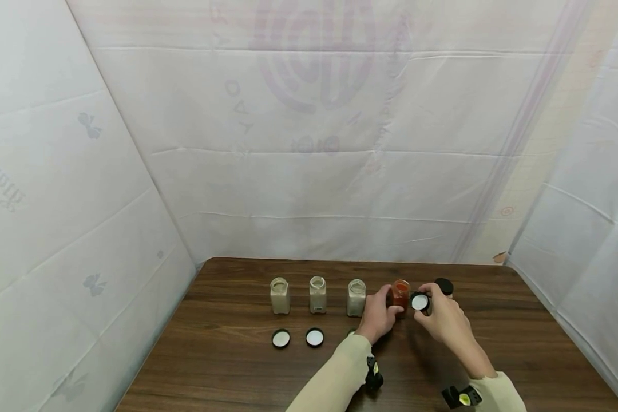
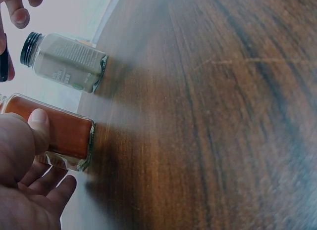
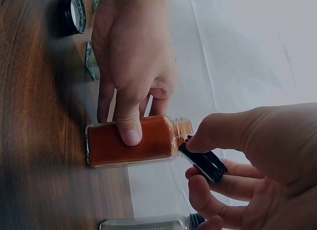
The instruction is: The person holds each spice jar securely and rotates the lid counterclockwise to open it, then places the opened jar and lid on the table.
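Observation:
My left hand (image 1: 379,316) grips a square glass jar (image 3: 148,138) of red-orange powder by its sides, thumb across the front. The jar stands upright on the table, its threaded neck bare. Just right of that neck, my right hand (image 1: 445,317) pinches a black screw lid (image 3: 208,163) between thumb and fingers. In the head view the lid's white inside faces up toward the camera. Behind the right hand stands another jar (image 2: 69,62) with pale greyish contents and a black lid on it.
Three lidless jars of pale powder, the left one (image 1: 280,296), the middle one (image 1: 317,295) and the right one (image 1: 356,297), stand in a row left of my hands. Black lids (image 1: 281,339) lie before them, one partly hidden by my left wrist. White cloth walls surround the wooden table (image 1: 226,366).

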### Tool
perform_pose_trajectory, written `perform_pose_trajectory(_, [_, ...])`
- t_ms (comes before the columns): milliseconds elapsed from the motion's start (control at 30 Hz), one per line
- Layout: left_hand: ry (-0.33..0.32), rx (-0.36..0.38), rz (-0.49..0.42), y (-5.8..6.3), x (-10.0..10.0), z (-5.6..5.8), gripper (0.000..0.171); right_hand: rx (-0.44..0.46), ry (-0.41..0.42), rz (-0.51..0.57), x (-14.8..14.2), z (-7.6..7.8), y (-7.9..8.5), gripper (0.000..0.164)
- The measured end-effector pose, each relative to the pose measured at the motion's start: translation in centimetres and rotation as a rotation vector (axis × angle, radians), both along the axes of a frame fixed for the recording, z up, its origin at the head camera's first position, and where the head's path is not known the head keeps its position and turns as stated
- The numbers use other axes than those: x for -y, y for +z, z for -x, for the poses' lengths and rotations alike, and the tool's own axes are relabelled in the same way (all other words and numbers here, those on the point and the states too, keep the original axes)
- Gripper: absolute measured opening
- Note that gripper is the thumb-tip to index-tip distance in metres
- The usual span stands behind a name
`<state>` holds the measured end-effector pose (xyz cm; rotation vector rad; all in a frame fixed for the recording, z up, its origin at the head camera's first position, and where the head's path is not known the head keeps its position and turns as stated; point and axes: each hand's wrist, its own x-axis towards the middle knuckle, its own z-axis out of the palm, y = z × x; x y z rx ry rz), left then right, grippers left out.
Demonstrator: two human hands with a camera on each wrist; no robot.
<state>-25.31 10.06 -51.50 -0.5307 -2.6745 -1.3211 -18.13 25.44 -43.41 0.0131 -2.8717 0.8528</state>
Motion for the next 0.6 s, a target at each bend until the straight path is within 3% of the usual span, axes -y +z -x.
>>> perform_pose_trajectory(367, [-0.001,-0.024,0.003,0.19,0.09,-0.21,0.039,-0.014,0.034,-0.049,-0.29,-0.28,-0.46,0.051])
perform_pose_trajectory(600, [-0.001,-0.003,-0.001,0.28,0.14,-0.24,0.04,-0.033,0.05,-0.05,-0.4,-0.4,-0.99,0.049])
